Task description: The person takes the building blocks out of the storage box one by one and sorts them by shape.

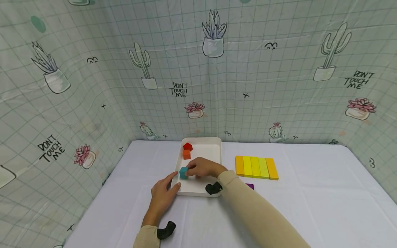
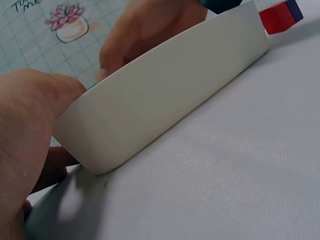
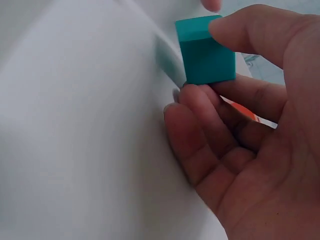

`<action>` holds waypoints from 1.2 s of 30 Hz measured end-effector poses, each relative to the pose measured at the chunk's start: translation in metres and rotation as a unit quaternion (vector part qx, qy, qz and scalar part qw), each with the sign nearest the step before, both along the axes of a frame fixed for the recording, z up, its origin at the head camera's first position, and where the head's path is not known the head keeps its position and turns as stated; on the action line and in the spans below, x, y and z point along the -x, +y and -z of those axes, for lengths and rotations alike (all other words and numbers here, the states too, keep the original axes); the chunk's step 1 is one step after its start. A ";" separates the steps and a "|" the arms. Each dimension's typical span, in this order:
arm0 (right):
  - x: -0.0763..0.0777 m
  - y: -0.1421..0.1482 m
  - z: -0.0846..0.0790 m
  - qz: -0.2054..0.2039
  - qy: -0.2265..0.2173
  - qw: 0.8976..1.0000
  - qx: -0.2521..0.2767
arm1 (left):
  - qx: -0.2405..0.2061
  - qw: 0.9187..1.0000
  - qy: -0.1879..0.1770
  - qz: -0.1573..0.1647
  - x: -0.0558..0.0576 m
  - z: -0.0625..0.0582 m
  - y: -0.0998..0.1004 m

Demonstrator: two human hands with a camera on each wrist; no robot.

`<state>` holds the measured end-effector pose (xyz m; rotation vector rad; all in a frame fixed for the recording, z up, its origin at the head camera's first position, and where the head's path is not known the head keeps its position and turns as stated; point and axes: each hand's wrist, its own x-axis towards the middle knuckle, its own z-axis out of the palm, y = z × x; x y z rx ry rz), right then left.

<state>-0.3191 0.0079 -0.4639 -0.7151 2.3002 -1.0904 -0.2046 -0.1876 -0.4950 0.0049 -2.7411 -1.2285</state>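
My right hand [image 1: 203, 167] reaches over the white tray [image 1: 198, 191] and pinches a teal cube [image 1: 183, 173] between thumb and fingers, near the tray's left wall. In the right wrist view the cube [image 3: 210, 57] shows its top and one side, the thumb on its upper edge. My left hand [image 1: 162, 193] holds the tray's near-left corner, its thumb [image 2: 65, 92] at the rim in the left wrist view. An orange block [image 1: 186, 154] and a red block [image 1: 187, 147] with an angular outline sit along the tray's left side, farther back.
Right of the tray, several yellow and orange flat blocks [image 1: 256, 167] lie side by side on the white-covered table [image 1: 310, 206]. A purple block [image 1: 250, 186] is partly hidden behind my right sleeve [image 1: 254, 203]. A patterned cloth [image 1: 245, 113] hangs behind the table.
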 end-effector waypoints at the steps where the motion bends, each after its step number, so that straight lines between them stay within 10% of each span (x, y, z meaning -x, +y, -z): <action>1: 0.000 0.001 0.000 0.002 -0.002 1.000 0.004 | 0.001 1.000 0.001 0.000 0.000 0.000 0.000; 14: 0.000 0.013 -0.002 0.033 -0.071 0.993 0.086 | 0.004 1.000 -0.009 -0.015 -0.001 -0.001 0.002; 36: -0.003 0.027 -0.021 0.111 -0.066 0.979 0.156 | -0.020 0.999 -0.027 -0.028 -0.001 -0.002 0.005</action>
